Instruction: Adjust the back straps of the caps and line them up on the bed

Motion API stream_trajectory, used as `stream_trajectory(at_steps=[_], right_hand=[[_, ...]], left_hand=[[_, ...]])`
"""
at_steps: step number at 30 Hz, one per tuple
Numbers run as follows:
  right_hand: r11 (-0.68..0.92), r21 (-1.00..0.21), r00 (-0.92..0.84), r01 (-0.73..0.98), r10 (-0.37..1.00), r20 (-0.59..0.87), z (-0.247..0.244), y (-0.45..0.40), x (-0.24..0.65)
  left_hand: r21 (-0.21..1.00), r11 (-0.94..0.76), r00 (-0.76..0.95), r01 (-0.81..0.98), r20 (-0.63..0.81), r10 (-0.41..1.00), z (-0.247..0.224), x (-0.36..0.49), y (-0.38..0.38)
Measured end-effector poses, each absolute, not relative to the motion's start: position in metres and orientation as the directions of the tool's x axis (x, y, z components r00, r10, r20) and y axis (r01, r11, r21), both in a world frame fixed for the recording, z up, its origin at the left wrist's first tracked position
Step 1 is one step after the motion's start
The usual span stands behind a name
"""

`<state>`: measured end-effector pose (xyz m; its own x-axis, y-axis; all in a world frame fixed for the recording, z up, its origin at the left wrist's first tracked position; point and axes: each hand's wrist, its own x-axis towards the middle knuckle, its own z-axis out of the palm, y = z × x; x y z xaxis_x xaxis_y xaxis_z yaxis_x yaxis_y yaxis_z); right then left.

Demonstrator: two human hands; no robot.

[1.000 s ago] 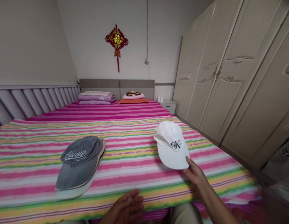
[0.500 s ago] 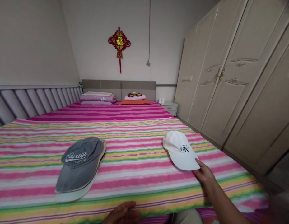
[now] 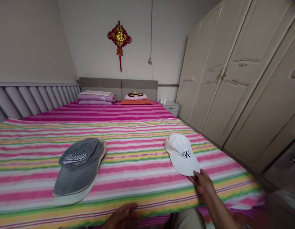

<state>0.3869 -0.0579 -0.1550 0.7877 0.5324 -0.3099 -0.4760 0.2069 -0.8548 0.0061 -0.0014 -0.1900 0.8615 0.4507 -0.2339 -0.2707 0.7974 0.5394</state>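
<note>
Striped bed (image 3: 137,173) in a bedroom, with a white cap (image 3: 178,148) at about five o'clock.
Right hand (image 3: 203,183), also near five, pinches the cap's brim between thumb and fingers. Left hand (image 3: 122,218), toward half past six, is at the bed's near edge, fingers blurred, loosely extended. At eight o'clock, a grey cap (image 3: 77,171) lies atop a paler cap (image 3: 74,199); at eleven, a red ornament (image 3: 119,36) hangs on the wall (image 3: 90,41).

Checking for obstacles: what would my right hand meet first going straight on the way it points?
Your right hand would first meet the white CK baseball cap: its brim lies at the fingertips, though exact contact is unclear.
</note>
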Motion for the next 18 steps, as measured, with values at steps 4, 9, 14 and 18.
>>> stream_trajectory(at_steps=[4, 9, 14, 18], right_hand=[[0.234, -0.853, 0.801, -0.466, 0.522, -0.294, -0.153, -0.061, 0.381], [0.25, -0.871, 0.839, -0.423, 0.47, -0.273, -0.152, -0.063, 0.376], [0.231, -0.904, 0.87, -0.36, 0.433, -0.236, -0.149, -0.066, 0.369], [0.138, -0.941, 0.884, -0.309, 0.408, -0.23, -0.15, -0.076, 0.355]], left_hand=[[0.54, 0.803, 0.853, -0.253, -0.267, 0.448, -0.187, 0.005, -0.002], [0.552, 0.796, 0.831, -0.249, -0.3, 0.468, -0.183, 0.005, -0.003], [0.564, 0.781, 0.834, -0.27, -0.268, 0.482, -0.188, 0.006, -0.004], [0.577, 0.763, 0.825, -0.292, -0.252, 0.506, -0.192, 0.006, -0.004]])
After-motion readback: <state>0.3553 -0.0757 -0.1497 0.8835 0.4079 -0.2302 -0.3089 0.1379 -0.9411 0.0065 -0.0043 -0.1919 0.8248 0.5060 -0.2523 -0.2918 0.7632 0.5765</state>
